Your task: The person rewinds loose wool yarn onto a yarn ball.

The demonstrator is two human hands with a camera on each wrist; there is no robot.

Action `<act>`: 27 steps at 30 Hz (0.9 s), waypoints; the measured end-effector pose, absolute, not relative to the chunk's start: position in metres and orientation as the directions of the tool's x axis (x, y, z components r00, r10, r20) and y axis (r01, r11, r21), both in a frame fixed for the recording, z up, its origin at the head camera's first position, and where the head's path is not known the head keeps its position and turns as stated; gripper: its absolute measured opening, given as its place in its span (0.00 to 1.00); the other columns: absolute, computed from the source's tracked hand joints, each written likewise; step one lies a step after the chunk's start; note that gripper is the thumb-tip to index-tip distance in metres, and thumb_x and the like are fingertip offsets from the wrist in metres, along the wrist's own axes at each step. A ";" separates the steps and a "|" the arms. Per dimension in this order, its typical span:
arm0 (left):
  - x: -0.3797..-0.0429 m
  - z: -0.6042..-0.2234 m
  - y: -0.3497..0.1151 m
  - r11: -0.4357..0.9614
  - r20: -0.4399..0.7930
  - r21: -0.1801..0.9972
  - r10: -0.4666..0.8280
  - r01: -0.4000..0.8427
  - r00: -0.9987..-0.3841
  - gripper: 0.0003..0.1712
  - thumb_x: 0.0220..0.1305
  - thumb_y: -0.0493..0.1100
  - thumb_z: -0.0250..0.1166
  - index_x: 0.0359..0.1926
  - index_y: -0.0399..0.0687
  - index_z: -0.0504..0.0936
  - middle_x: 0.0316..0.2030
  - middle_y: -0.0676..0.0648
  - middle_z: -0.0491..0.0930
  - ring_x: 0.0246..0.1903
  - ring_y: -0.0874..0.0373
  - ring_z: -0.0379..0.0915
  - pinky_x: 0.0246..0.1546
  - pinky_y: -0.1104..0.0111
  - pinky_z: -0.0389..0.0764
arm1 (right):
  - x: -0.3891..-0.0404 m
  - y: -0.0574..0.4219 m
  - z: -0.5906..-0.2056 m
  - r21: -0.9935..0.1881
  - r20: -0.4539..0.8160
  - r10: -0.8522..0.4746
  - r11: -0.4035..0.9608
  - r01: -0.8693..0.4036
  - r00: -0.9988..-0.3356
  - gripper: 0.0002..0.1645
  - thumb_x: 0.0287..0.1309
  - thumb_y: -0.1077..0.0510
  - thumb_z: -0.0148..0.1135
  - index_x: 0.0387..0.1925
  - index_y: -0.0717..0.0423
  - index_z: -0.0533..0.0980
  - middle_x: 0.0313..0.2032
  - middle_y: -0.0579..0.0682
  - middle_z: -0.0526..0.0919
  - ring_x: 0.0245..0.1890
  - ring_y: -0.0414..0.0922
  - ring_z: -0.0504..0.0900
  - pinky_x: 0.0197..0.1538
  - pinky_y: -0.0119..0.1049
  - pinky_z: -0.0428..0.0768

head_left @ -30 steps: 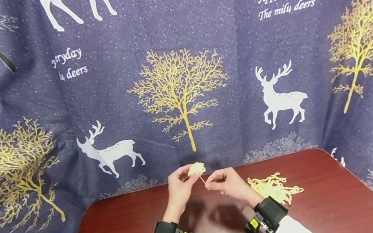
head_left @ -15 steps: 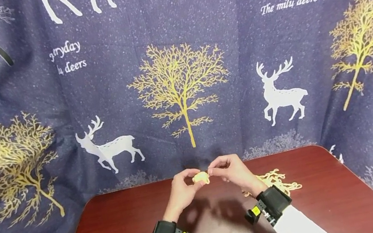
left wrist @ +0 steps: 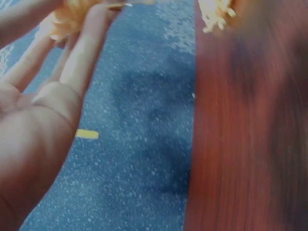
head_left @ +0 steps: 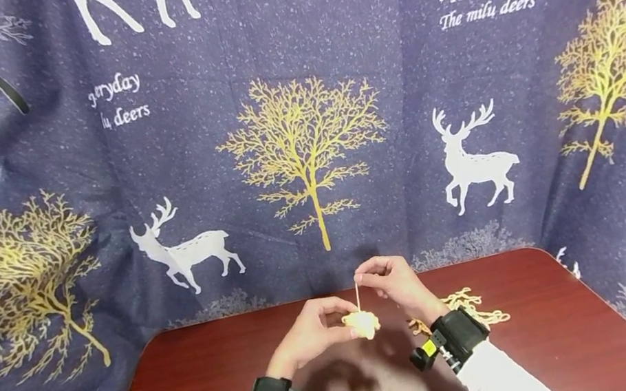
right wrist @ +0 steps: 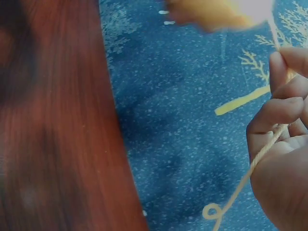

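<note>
Head cam up top, looking forward-down, farther off; wrist cams (head_left: 422, 358) close, tipped sideways, both catching yarn ball (head_left: 362, 324), tabletop (head_left: 181, 372), deer-print cloth (head_left: 296, 30).

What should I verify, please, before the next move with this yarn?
1. Left grip pinching the yarn ball: ok.
2. Right grip pinching the strand: ok.
3. Strand straight between yarn ball and right grip: ok.
4. Trailing strand free of curls: not ok, small curl in the right wrist view.
5. Loose yarn pile on the table untangled: not ok, jumbled.
6. Strand's path into the pile: cannot tell, partly hidden.
</note>
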State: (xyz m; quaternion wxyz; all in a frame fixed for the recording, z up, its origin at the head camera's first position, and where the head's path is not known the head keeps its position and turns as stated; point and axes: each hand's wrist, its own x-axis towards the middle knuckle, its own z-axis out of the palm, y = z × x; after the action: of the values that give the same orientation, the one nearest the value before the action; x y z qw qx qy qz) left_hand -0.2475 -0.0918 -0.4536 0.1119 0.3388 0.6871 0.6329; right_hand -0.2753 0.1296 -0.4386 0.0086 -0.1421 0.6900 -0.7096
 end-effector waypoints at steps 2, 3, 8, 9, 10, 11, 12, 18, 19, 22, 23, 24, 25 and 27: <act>-0.247 -0.450 -0.090 -0.105 0.295 0.951 0.586 0.291 -0.754 0.19 0.58 0.28 0.72 0.51 0.27 0.81 0.46 0.38 0.84 0.45 0.55 0.83 0.48 0.63 0.85 | -0.274 0.129 -0.442 -0.982 0.186 -0.217 -0.040 -0.182 -0.958 0.14 0.59 0.63 0.71 0.42 0.71 0.81 0.24 0.46 0.83 0.17 0.37 0.66 0.21 0.28 0.65; -0.248 -0.448 -0.089 -0.131 0.303 0.951 0.563 0.279 -0.769 0.19 0.58 0.28 0.71 0.51 0.27 0.80 0.46 0.39 0.84 0.45 0.55 0.83 0.48 0.63 0.85 | -0.274 0.129 -0.443 -0.982 0.187 -0.219 -0.039 -0.183 -0.958 0.13 0.59 0.64 0.70 0.42 0.71 0.82 0.25 0.46 0.83 0.17 0.37 0.67 0.21 0.27 0.65; -0.251 -0.440 -0.083 -0.232 0.361 0.928 0.362 0.292 -0.860 0.21 0.59 0.27 0.70 0.53 0.22 0.77 0.47 0.43 0.85 0.47 0.57 0.82 0.49 0.67 0.84 | -0.273 0.126 -0.451 -0.983 0.180 -0.240 -0.019 -0.181 -0.954 0.10 0.58 0.66 0.69 0.41 0.69 0.82 0.28 0.44 0.85 0.16 0.34 0.67 0.20 0.24 0.67; -0.252 -0.439 -0.082 -0.246 0.361 0.924 0.316 0.292 -0.877 0.21 0.59 0.26 0.69 0.53 0.22 0.77 0.48 0.42 0.85 0.47 0.57 0.82 0.50 0.67 0.84 | -0.272 0.125 -0.452 -0.984 0.176 -0.248 -0.014 -0.178 -0.953 0.10 0.58 0.66 0.70 0.40 0.68 0.83 0.28 0.44 0.86 0.16 0.34 0.68 0.20 0.24 0.67; -0.252 -0.437 -0.080 -0.255 0.357 0.922 0.269 0.292 -0.894 0.21 0.59 0.25 0.69 0.53 0.21 0.77 0.48 0.41 0.85 0.47 0.57 0.82 0.50 0.67 0.83 | -0.271 0.124 -0.452 -0.983 0.175 -0.261 -0.001 -0.181 -0.949 0.10 0.58 0.65 0.70 0.41 0.68 0.83 0.29 0.44 0.86 0.17 0.34 0.68 0.20 0.24 0.68; -0.253 -0.437 -0.079 -0.260 0.350 0.921 0.223 0.291 -0.910 0.21 0.59 0.24 0.69 0.53 0.21 0.77 0.48 0.40 0.85 0.47 0.58 0.82 0.49 0.67 0.83 | -0.269 0.123 -0.452 -0.982 0.176 -0.276 0.011 -0.186 -0.945 0.11 0.58 0.64 0.71 0.41 0.68 0.83 0.30 0.45 0.86 0.17 0.35 0.69 0.21 0.24 0.68; -0.254 -0.436 -0.078 -0.256 0.338 0.923 0.181 0.288 -0.924 0.21 0.59 0.24 0.69 0.53 0.22 0.77 0.48 0.39 0.84 0.46 0.58 0.82 0.48 0.68 0.83 | -0.267 0.122 -0.452 -0.981 0.175 -0.286 0.026 -0.190 -0.942 0.12 0.58 0.63 0.72 0.41 0.67 0.83 0.30 0.46 0.87 0.17 0.35 0.69 0.21 0.25 0.69; -0.259 -0.437 -0.072 -0.122 0.314 0.942 0.004 0.311 -0.949 0.18 0.59 0.27 0.71 0.51 0.26 0.80 0.46 0.35 0.83 0.43 0.55 0.82 0.44 0.72 0.83 | -0.259 0.119 -0.445 -0.965 0.205 -0.303 0.094 -0.244 -0.931 0.12 0.58 0.61 0.73 0.41 0.66 0.84 0.30 0.50 0.86 0.21 0.38 0.73 0.22 0.27 0.71; -0.260 -0.439 -0.071 -0.086 0.322 0.943 -0.010 0.322 -0.947 0.18 0.59 0.28 0.71 0.50 0.27 0.81 0.46 0.35 0.83 0.43 0.53 0.82 0.43 0.72 0.83 | -0.258 0.119 -0.444 -0.963 0.214 -0.301 0.098 -0.253 -0.929 0.12 0.58 0.61 0.73 0.40 0.66 0.84 0.30 0.50 0.86 0.21 0.38 0.73 0.22 0.27 0.72; -0.261 -0.444 -0.070 0.023 0.337 0.942 -0.019 0.336 -0.941 0.16 0.58 0.30 0.73 0.48 0.31 0.83 0.43 0.37 0.84 0.43 0.47 0.83 0.42 0.72 0.83 | -0.257 0.120 -0.440 -0.956 0.233 -0.283 0.106 -0.272 -0.930 0.11 0.56 0.62 0.73 0.40 0.64 0.85 0.30 0.51 0.86 0.20 0.38 0.73 0.21 0.28 0.72; -0.260 -0.445 -0.070 0.057 0.336 0.941 -0.011 0.335 -0.942 0.16 0.58 0.30 0.73 0.47 0.32 0.83 0.43 0.37 0.84 0.43 0.47 0.83 0.41 0.72 0.84 | -0.257 0.120 -0.438 -0.955 0.238 -0.277 0.108 -0.276 -0.931 0.11 0.56 0.62 0.73 0.40 0.64 0.85 0.30 0.51 0.86 0.20 0.38 0.73 0.21 0.28 0.72; -0.260 -0.447 -0.071 0.097 0.340 0.936 0.004 0.338 -0.941 0.15 0.57 0.31 0.73 0.46 0.32 0.83 0.42 0.37 0.85 0.42 0.46 0.84 0.41 0.71 0.84 | -0.258 0.121 -0.437 -0.953 0.242 -0.271 0.113 -0.280 -0.932 0.11 0.56 0.62 0.74 0.40 0.64 0.85 0.30 0.52 0.86 0.20 0.38 0.73 0.21 0.28 0.72; -0.259 -0.448 -0.071 0.138 0.342 0.930 0.020 0.342 -0.939 0.14 0.57 0.30 0.74 0.45 0.33 0.84 0.41 0.38 0.85 0.41 0.46 0.84 0.41 0.71 0.85 | -0.258 0.122 -0.437 -0.952 0.245 -0.266 0.113 -0.283 -0.932 0.11 0.56 0.62 0.74 0.40 0.64 0.85 0.30 0.53 0.86 0.20 0.38 0.73 0.21 0.27 0.72; -0.257 -0.451 -0.072 0.216 0.335 0.915 0.062 0.340 -0.940 0.13 0.55 0.31 0.74 0.43 0.34 0.84 0.39 0.40 0.85 0.39 0.49 0.85 0.39 0.70 0.85 | -0.259 0.123 -0.436 -0.952 0.250 -0.258 0.109 -0.286 -0.933 0.11 0.56 0.62 0.73 0.39 0.65 0.84 0.30 0.56 0.86 0.19 0.37 0.72 0.21 0.27 0.71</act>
State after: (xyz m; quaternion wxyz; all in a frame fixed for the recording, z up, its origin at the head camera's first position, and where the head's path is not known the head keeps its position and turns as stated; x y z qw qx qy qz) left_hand -0.2575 -0.0720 -0.4515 -0.1135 0.1306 0.7714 0.6124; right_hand -0.2587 0.1234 -0.4358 -0.0106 -0.1826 0.7446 -0.6420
